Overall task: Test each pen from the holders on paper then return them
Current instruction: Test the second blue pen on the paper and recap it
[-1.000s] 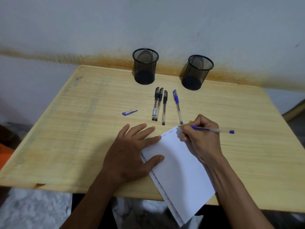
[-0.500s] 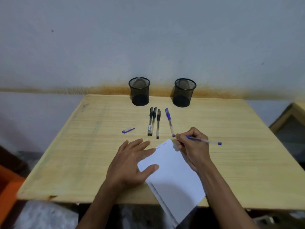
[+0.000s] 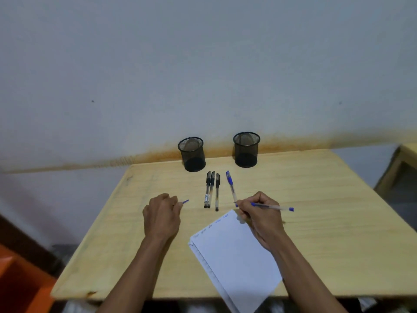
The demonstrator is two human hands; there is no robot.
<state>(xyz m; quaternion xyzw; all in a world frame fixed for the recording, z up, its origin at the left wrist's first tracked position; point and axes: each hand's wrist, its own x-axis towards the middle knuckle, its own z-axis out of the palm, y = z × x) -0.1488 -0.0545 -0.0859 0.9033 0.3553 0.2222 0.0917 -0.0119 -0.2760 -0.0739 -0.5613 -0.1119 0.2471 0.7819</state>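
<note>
- L hand had left the paper since a sec ago, now at the blue cap on table; fingers curled, tips at the cap's near end, can't tell if pinch was closed yet.
- Means: writing test likely done, recapping next.
- 3 black pens lay side by side, capped, long axes running away from person, caps twd holders.
- Capped blue pen lay just R of them, slightly tilted, cap far.
- R hand pinched uncapped blue pen btwn thumb & fingers; axis approx horizontal, tip pointing L, just off the paper's top corner, tail to R.
- Both holders looked empty, so returns not started.
</note>
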